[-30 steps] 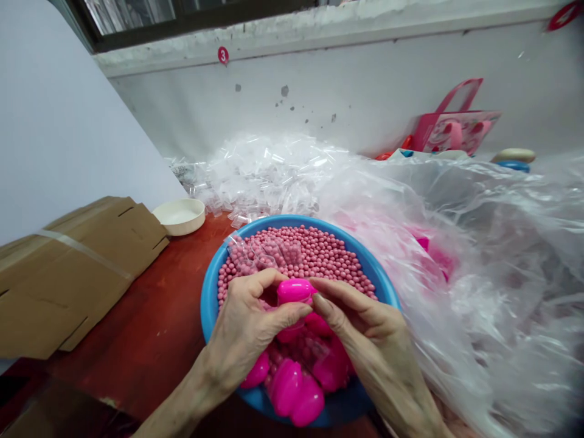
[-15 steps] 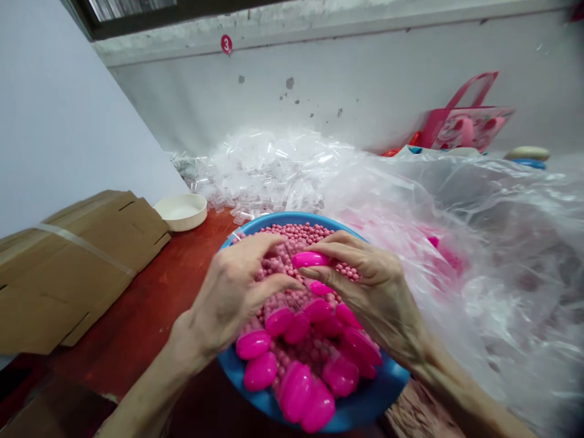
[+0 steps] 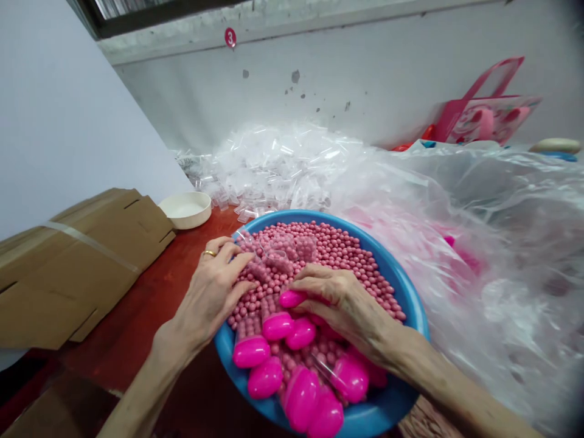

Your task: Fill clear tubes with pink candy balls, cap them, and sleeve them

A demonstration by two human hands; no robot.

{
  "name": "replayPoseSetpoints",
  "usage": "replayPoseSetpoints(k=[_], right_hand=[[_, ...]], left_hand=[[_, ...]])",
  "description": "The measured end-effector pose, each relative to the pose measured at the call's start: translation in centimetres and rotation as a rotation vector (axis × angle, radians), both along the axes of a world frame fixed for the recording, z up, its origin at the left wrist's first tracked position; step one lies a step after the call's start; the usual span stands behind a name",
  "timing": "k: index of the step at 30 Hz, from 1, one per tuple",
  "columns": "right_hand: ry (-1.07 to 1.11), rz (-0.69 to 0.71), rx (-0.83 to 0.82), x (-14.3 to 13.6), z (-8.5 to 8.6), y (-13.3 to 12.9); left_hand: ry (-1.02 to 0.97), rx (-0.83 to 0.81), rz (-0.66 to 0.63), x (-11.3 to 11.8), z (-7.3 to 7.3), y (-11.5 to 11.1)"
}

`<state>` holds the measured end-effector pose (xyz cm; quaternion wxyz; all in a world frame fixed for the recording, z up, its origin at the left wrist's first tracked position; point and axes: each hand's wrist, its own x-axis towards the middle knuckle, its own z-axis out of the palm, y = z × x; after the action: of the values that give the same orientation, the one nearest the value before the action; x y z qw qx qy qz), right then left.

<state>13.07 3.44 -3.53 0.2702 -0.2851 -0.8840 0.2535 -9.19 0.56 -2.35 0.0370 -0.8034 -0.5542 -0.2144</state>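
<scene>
A blue basin (image 3: 413, 304) holds a mass of small pink beads (image 3: 337, 243). Bright pink rounded caps (image 3: 264, 377) lie at its near side, several fitted on clear tubes with beads inside. Over the left part of the basin is my left hand (image 3: 212, 286), thumb and fingers apart, beside clear open tubes (image 3: 278, 261) resting on the beads. A ring is on one of its fingers. My right hand (image 3: 337, 298) is above the middle, pinching a glossy pink cap (image 3: 292, 298) between thumb and fingers. Its palm hides some caps underneath.
Behind the basin, a heap of clear tubes (image 3: 274, 164) lies against the wall. Crumpled clear plastic sheeting (image 3: 493, 261) covers the right side. To the left are a shallow white dish (image 3: 187, 211) and folded cardboard (image 3: 91, 255) on the red surface (image 3: 150, 298). A pink bag (image 3: 483, 115) stands at back right.
My left hand has moved left, away from my right hand. My right hand, holding the pink cap, has dropped lower and nearer over the basin. The view has shifted slightly.
</scene>
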Motion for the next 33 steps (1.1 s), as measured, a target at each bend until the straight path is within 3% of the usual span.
replayPoseSetpoints(k=[7, 12, 16, 20, 28, 33], right_hand=[[-0.023, 0.041, 0.033, 0.7, -0.1, -0.1], [0.143, -0.23, 0.102, 3.9, -0.2, 1.2], [0.009, -0.389, 0.126, 6.8, -0.7, 2.5], [-0.112, -0.367, 0.121, 7.5, -1.2, 2.7], [-0.204, -0.3, 0.182, 7.3, -3.2, 3.4], [-0.234, -0.278, 0.251, 8.9, -4.6, 3.5]], left_hand=[[0.064, -0.026, -0.019, 0.9, -0.3, 1.4], [0.026, -0.073, -0.075, 0.7, -0.8, 1.2], [-0.044, -0.105, -0.084, 0.8, -1.2, 1.2], [-0.198, -0.132, -0.069, 1.2, -1.1, 1.3], [-0.468, -0.376, 0.033, 2.3, -0.7, 1.1], [-0.743, -0.329, 0.005, 3.1, 0.3, 1.0]])
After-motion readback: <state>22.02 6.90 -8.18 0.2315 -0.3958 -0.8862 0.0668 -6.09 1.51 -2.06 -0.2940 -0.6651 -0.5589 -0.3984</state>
